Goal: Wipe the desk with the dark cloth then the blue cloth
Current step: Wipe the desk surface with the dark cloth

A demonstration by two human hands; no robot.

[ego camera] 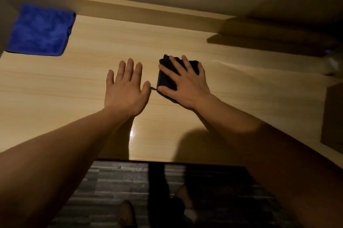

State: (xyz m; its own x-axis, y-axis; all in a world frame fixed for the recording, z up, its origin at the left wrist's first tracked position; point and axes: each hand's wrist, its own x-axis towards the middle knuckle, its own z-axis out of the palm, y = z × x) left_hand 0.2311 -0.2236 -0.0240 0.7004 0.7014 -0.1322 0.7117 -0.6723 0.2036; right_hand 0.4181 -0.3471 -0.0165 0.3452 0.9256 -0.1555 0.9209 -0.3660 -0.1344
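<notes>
- The desk (185,42) was the largest thing, a pale wooden top with a raised back edge. A bright wet-looking glare showed near its front edge, between the two forearms. If that spot was moisture, I judged it could be left as a streak, because the cloth was working farther back.
- The blue cloth (39,29) lay flat at the back left corner of the desk, untouched and well apart from both hands. Its left part seemed to reach the desk's left edge; a wide sweep to that side could push it off.
- The left hand (126,86) rested palm down on the bare desk in the middle, fingers spread wide, holding nothing. Its thumb was just beside the cloth's loose string, so it could pin the string and stop the stroke.
- The right hand (182,81) pressed flat on the dark cloth (166,79) with the fingers spread over it, pressing rather than clenching. The cloth sat folded small, right of the desk's centre. I judged that the fold could slip or open under a flat palm, and that the wiped path would be narrow.
- A pale, blurred object (333,62) stood at the right edge of the desk; I could not tell what it was. A stroke to the right could hit it.
- I saw no container that I could recognise, so there were no contents to report.
</notes>
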